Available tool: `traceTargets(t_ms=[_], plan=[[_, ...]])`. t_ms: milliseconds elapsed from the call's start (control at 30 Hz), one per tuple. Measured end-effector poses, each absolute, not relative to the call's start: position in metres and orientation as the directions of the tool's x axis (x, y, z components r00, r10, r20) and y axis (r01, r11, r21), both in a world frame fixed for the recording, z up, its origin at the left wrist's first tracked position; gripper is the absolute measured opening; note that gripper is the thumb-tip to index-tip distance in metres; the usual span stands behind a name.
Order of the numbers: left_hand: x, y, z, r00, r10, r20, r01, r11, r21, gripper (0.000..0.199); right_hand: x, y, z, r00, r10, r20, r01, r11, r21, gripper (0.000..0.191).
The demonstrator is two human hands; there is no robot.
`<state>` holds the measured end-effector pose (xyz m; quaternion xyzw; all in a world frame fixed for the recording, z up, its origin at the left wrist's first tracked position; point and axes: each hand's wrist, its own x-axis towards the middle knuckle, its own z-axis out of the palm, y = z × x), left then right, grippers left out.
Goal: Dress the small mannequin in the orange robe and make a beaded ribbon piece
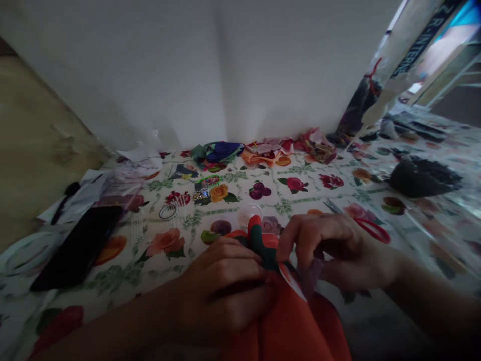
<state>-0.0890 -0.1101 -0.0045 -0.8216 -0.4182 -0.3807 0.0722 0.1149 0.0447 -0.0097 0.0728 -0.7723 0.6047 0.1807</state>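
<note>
An orange-red cloth (289, 321) with a dark green part (259, 243) lies at the lower middle, with a white strip along one edge. My left hand (229, 283) is closed on the cloth from the left, its fingers curled over it. On the right, my right hand (330, 245) has its fingers bent and pressed at the cloth's edge, beside the white strip. Something small and purplish (312, 276) shows below those fingers, too blurred to name. Just beyond the cloth sits a small clear round dish (246, 213).
Red-handled scissors (372, 229) lie beyond my right hand. A black phone (78, 248), papers and a white ring are at the left. Bead strings (138, 225) and a bangle (168, 211) lie left of centre. Cloth scraps (218, 153) line the wall; a dark bundle (423, 176) is at the right.
</note>
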Motion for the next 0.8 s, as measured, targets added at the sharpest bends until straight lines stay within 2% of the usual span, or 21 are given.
traceTargets(t_ms=[133,200,367,567,800], plan=[[-0.093,-0.107,-0.011,0.368,0.577,0.729,0.679,-0.702,0.213,0.012,0.115,0.040,-0.016,-0.940,0.131,0.316,-0.288,0.198,-0.937,0.014],[-0.097,-0.108,-0.010,0.420,0.586,0.693,0.669,-0.716,0.199,0.009,0.116,0.039,-0.017,-0.942,0.135,0.307,-0.274,0.219,-0.937,0.018],[-0.104,-0.111,-0.001,0.495,0.565,0.660,0.623,-0.760,0.183,0.017,0.118,0.038,-0.013,-0.946,0.132,0.296,-0.238,0.336,-0.911,0.025],[-0.098,-0.115,0.006,0.504,0.667,0.549,0.718,-0.676,0.163,0.022,0.117,0.035,-0.013,-0.938,0.113,0.328,-0.263,0.386,-0.884,0.028],[-0.098,-0.111,0.005,0.494,0.631,0.598,0.679,-0.709,0.188,0.018,0.114,0.041,-0.002,-0.917,0.157,0.367,-0.282,0.398,-0.873,0.016]])
